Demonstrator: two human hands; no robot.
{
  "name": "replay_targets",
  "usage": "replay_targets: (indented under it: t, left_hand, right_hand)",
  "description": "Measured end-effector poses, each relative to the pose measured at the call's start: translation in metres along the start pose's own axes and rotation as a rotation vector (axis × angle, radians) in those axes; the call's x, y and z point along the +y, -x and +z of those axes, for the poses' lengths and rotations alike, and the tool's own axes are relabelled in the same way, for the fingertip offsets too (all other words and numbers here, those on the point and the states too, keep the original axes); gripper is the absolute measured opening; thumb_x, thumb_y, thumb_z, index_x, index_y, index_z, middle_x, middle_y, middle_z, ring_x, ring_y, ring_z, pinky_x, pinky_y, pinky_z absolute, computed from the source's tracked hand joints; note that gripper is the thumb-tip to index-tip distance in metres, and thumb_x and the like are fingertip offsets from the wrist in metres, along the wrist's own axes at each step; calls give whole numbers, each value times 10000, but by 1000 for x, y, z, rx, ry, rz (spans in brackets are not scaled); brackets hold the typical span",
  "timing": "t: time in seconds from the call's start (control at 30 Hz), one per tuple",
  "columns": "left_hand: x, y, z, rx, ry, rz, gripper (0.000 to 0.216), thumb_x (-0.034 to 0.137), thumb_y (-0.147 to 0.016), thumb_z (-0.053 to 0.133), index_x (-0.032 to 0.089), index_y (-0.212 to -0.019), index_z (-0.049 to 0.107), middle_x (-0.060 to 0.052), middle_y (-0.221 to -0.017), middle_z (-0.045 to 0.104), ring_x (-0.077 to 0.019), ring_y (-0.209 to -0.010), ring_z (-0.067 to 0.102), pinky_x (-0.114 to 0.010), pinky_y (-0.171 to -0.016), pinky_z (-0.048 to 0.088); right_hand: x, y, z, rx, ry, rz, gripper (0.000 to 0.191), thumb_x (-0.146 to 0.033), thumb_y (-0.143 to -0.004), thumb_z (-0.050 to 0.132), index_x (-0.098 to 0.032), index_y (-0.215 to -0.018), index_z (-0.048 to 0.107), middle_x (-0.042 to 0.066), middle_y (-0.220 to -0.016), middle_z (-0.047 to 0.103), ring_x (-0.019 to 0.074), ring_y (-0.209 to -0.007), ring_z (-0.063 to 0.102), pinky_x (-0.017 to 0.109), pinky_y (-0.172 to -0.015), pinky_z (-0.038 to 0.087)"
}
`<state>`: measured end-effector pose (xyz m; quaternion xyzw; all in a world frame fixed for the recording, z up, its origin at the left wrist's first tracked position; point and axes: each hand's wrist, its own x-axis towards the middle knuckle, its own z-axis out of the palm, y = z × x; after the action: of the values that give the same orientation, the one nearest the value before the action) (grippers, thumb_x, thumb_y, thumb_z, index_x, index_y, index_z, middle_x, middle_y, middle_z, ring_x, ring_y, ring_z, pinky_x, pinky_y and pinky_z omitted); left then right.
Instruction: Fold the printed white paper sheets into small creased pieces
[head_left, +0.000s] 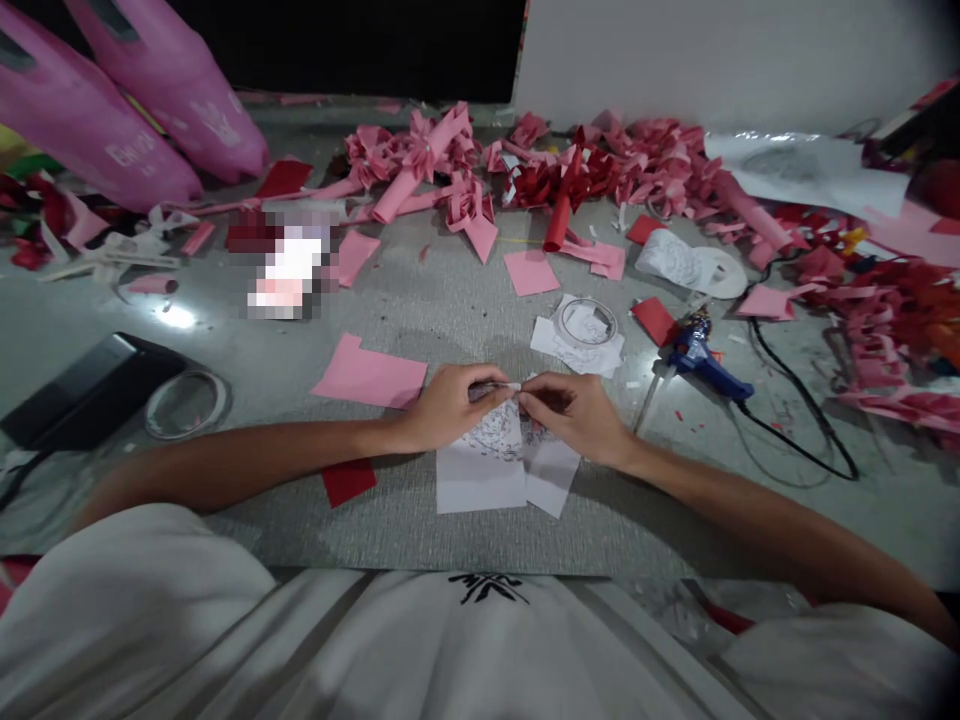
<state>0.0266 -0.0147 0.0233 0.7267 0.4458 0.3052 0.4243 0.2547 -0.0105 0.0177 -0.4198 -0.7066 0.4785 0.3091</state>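
Observation:
My left hand and my right hand meet over the table, thumbs and fingertips pinched. Between them is the upper edge of a white paper with dark printed marks. A second white paper lies partly under it on the right, below my right hand. Behind my left wrist rests a pink paper piece, and a red paper piece lies below that forearm. Just beyond my hands, a roll of tape sits on crumpled, printed white paper.
On the right lies a blue glue gun with a black cord. Pink and red paper curls pile along the back. To the left are a black box, a tape roll, a blurred-out bright phone-like object and pink bottles.

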Motion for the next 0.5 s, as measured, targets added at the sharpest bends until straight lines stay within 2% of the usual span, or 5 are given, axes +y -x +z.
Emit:
replay_targets:
  t: [0.13,0.27,0.5]
  left_hand:
    - [1,-2,0,7,-26,0,216,369,-1005,648,199,-949,769,-7,-926,808,-169,-843,729,-275,-751,489]
    - [3,-1,3,18,-64,0,198,335,-970,654,190,-894,765,-1,-840,789,-148,-743,682,-267,-697,458]
    - [6,-1,4,28,-77,2,161,288,-951,654,189,-882,761,1,-832,783,-147,-740,675,-266,-694,444]
  right_hand:
    - [1,0,2,34,-78,24,177,-353,-961,686,-183,-975,735,-4,-693,726,125,-552,667,236,-525,520]
    - [2,0,2,7,-46,4,170,-342,-965,676,-184,-966,737,-4,-679,730,127,-562,673,235,-534,529]
    - [5,0,1,29,35,-44,152,-326,-949,681,-187,-962,743,15,-731,755,148,-603,692,257,-555,546]
